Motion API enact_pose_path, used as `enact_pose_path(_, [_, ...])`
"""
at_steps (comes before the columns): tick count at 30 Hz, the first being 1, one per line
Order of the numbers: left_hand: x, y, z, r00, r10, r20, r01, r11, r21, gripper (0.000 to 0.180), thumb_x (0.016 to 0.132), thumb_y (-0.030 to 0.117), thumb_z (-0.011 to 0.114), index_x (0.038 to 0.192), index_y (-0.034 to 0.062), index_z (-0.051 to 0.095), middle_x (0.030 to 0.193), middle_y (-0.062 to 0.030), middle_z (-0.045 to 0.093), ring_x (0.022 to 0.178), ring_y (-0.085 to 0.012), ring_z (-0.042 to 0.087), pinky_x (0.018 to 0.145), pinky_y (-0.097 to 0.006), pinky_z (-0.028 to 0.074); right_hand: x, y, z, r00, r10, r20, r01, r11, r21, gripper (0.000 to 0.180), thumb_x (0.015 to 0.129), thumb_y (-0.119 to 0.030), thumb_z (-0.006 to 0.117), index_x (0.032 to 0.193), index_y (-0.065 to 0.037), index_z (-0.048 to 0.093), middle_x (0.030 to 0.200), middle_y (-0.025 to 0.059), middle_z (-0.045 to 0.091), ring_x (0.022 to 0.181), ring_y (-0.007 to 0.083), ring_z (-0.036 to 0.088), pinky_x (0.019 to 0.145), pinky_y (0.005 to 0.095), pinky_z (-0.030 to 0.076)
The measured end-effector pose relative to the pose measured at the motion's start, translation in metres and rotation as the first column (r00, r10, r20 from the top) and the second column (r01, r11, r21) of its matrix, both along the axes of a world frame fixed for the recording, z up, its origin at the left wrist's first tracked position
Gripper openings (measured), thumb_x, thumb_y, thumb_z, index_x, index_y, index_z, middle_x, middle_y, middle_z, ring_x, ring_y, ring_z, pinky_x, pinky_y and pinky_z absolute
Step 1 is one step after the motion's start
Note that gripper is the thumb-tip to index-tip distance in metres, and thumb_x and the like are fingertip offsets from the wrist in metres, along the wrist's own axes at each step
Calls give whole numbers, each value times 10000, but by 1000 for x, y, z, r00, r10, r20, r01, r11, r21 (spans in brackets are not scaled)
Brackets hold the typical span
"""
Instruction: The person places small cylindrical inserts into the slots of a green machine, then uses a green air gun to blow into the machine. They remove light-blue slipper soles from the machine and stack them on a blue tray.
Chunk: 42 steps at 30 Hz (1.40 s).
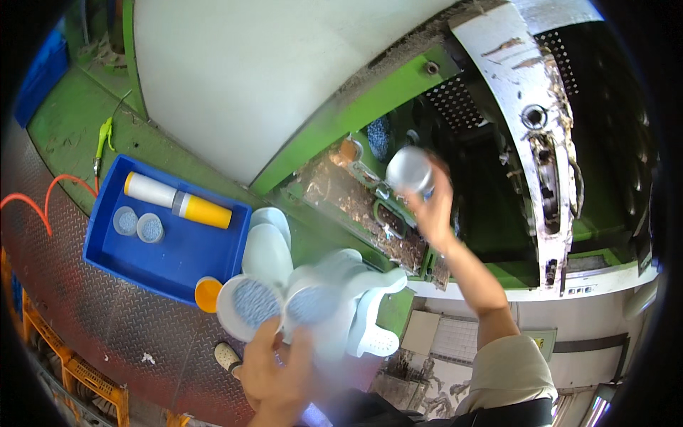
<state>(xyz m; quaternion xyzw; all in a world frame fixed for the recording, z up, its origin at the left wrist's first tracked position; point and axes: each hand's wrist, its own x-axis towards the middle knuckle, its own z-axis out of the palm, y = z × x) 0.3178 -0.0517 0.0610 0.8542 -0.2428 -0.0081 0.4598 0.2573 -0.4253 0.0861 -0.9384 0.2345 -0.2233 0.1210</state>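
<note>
Low in the view, my left hand (277, 370) is closed on the near side of a white cup (226, 313) filled with blue-grey granules (256, 304). A second cup of granules (313, 304), smeared by motion, is right beside it and seems to be in the same grip. An orange cup (208, 294) shows just past the first one. My right hand (432, 206) reaches into the machine opening, its fingers wrapped round a whitish cup (408, 169) whose round end faces me. Blur hides the cup's details.
A blue tray (171, 274) at left holds stacked white and yellow cups (178, 201) and two small granule cups (139, 225). Pale foam clogs (373, 327) lie beyond my left hand. A green air gun (104, 142) with an orange hose and a dirty metal beam (526, 114) are nearby.
</note>
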Motion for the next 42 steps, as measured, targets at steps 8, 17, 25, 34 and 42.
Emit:
enact_pose_path(8, [-9, -41, 55, 960, -272, 71, 281, 941, -187, 344, 724, -3, 707, 1052, 97, 738, 1020, -112, 622, 752, -238, 620, 578, -310, 513, -45, 133, 28, 899, 416, 139, -374, 560, 739, 798, 706, -62, 878, 1404, -56, 492, 1446, 151, 506, 1334, 266, 494, 1129, 413, 383])
enact_pose_path(17, [-10, -50, 30, 965, -238, 110, 251, 959, -128, 438, 780, -32, 700, 1212, 34, 674, 780, -63, 613, 657, -215, 611, 559, -331, 491, -41, -6, 24, 957, -258, 136, 181, 890, 419, 751, 703, -109, 889, 1346, 0, 515, 1236, 124, 655, 1144, 230, 625, 1013, 367, 482])
enact_pose_path(25, [-17, -21, -39, 994, -99, 47, 100, 995, -28, 252, 780, -43, 730, 1019, 23, 683, 832, -116, 639, 710, -278, 646, 583, -370, 506, -11, -245, -14, 876, -473, -89, 441, 863, -249, 857, 631, -239, 907, 1387, -97, 530, 1261, 177, 654, 1160, 324, 633, 958, 438, 517])
enact_pose_path(34, [-24, -18, -74, 999, -34, 26, 32, 996, 81, 251, 774, -30, 749, 1012, 16, 680, 838, -107, 644, 700, -271, 643, 564, -354, 501, 16, -302, -20, 882, -418, -216, 297, 851, -432, 770, 663, -126, 852, 1374, -187, 564, 1338, 106, 605, 1214, 336, 575, 1011, 427, 478])
enact_pose_path(42, [-21, -36, -66, 1000, 14, 27, -16, 997, 80, 237, 800, -53, 725, 1023, 13, 681, 824, -123, 637, 716, -290, 641, 583, -364, 501, 39, -337, -30, 870, -467, -160, 175, 594, -786, 539, 744, -116, 755, 1264, -179, 628, 1314, 82, 605, 1215, 290, 557, 1036, 435, 433])
